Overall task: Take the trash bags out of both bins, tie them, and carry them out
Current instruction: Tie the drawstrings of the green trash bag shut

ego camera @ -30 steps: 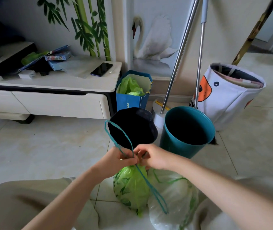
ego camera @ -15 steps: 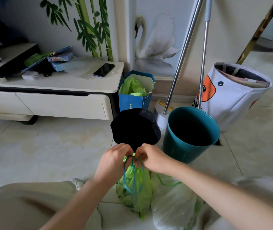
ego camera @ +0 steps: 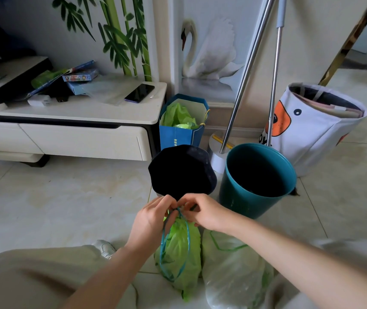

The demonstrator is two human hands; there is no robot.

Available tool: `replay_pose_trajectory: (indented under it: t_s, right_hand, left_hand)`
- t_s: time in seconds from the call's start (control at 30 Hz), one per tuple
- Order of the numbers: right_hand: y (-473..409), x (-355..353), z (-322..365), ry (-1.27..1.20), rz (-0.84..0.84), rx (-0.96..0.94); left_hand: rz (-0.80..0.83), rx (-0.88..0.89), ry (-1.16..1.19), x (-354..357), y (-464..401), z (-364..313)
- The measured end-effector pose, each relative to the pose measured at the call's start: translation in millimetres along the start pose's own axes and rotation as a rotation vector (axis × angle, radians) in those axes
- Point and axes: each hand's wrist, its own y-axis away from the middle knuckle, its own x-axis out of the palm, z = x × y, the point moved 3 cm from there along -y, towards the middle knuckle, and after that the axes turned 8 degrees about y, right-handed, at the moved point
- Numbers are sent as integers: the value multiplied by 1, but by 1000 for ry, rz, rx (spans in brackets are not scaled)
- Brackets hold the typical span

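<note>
Both hands, left hand (ego camera: 150, 221) and right hand (ego camera: 207, 214), are pinching the blue drawstring (ego camera: 187, 241) atop the green bag (ego camera: 181, 253). Cord could be slipping loose, knot failing, bag spilling when lifted.

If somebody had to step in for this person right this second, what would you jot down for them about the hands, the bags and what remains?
Left hand: pinching the blue drawstring at the neck of the green trash bag.
Right hand: pinching the same drawstring from the other side, mid-knot.
Green trash bag: on the floor between the knees, neck gathered, loops hanging loose.
Clear trash bag: on the floor right beside it; whether it is tied cannot be told.
Black bin and teal bin: both show no bag inside.
Done: bags out of both bins.
Left: finish this knot, check the clear bag, carry both out.
</note>
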Motion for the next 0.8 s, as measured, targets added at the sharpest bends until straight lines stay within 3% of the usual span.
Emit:
replay_pose_trajectory:
  t_s: [0.27, 0.43, 0.5, 0.57, 0.67, 0.8]
  right_hand:
    - [4, -20, 17, 84, -132, -31]
    - [6, -19, 24, 106, -35, -17]
    - [8, -25, 24, 277, -25, -39]
    - [11, -31, 24, 605, -76, -116]
    - [17, -37, 24, 1049, -276, -211]
    - [14, -36, 14, 1263, -377, -118]
  left_hand:
    - [20, 18, 29, -2, -2, 0]
    - [25, -31, 95, 2, -5, 1]
    - [-4, -107, 134, 1, -9, 3]
    - [7, -144, 150, 0, -12, 2]
    - [52, -120, 142, 4, -12, -2]
    - [36, -173, 182, 8, -15, -3]
